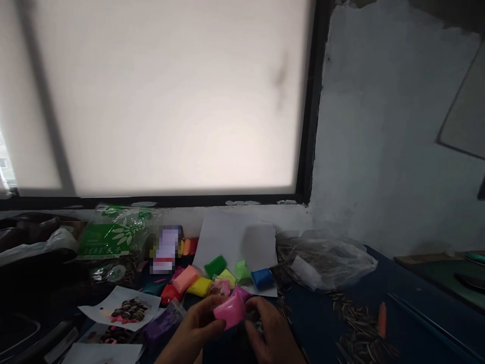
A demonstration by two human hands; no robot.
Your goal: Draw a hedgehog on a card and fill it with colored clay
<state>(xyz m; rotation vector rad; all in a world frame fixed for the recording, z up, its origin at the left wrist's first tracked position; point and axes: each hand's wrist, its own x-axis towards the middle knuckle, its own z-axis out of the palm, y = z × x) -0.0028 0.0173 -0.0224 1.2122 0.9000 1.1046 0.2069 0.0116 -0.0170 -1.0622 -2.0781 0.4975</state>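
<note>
My left hand [195,326] pinches a glossy pink packet of modelling clay [229,310] between thumb and fingers. Close to the packet's right edge is my right hand [271,328], its fingers bent and its thumb apart from them; whether a fingertip touches the packet I cannot tell. Just beyond both hands lie several small clay packets, among them a yellow one [199,286], a salmon one [185,278], a dark green one [215,266] and a blue one [262,278]. A purple packet [161,326] rests left of my left hand.
White paper [231,232] leans against the wall at the back. Printed cards [127,307] bearing sunflower seeds and pink bits lie at left. Loose seeds [354,323], an orange stick [382,319] and a clear plastic bag [337,260] are at right. A green seed bag [109,237] stands back left.
</note>
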